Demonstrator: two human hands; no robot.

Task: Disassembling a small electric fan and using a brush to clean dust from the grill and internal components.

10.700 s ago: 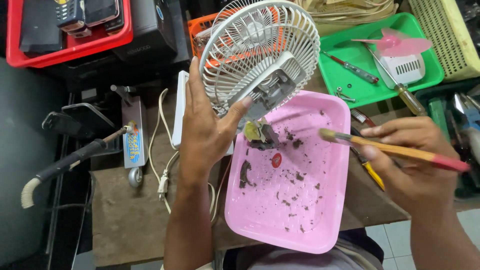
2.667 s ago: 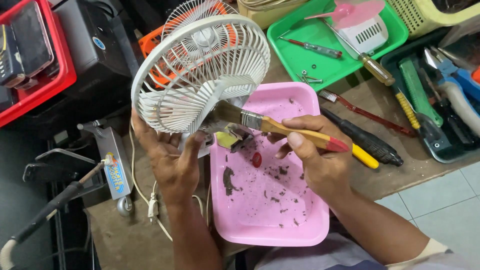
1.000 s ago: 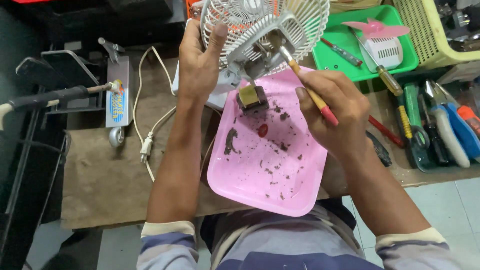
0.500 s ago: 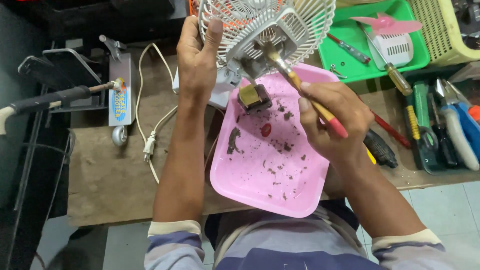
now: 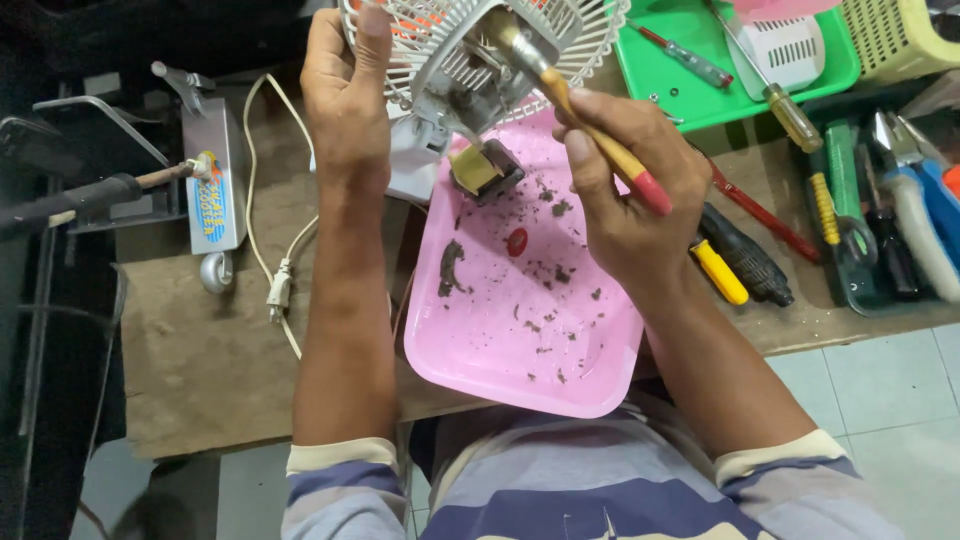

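Over the pink tray (image 5: 560, 385), at about twelve o'clock from its middle, the left hand (image 5: 345, 100) grips the rim of a small white fan's wire guard (image 5: 590, 35), fingers curled over the wires and thumb behind, so the fan tilts above the tray's far edge. The right hand (image 5: 630, 195) pinches a paintbrush (image 5: 585, 125) with a yellow handle and red end between thumb and fingers, its bristles pushed into the grimy motor housing (image 5: 465, 95) behind the guard. Below the housing, at the tray's eleven o'clock corner, lies a small yellow and dark motor block (image 5: 485, 170), with a red round piece (image 5: 517, 241) and scattered dark crumbs of dirt nearer the centre. To brush well here, it seems wise to keep the fan directly over the tray so loosened dirt drops inside it, use short strokes outward from the housing, and hold the guard firmly to stop it turning. At two o'clock a green tray (image 5: 680, 100) holds screwdrivers; a white power cord (image 5: 275, 290) lies on the bench at nine o'clock.
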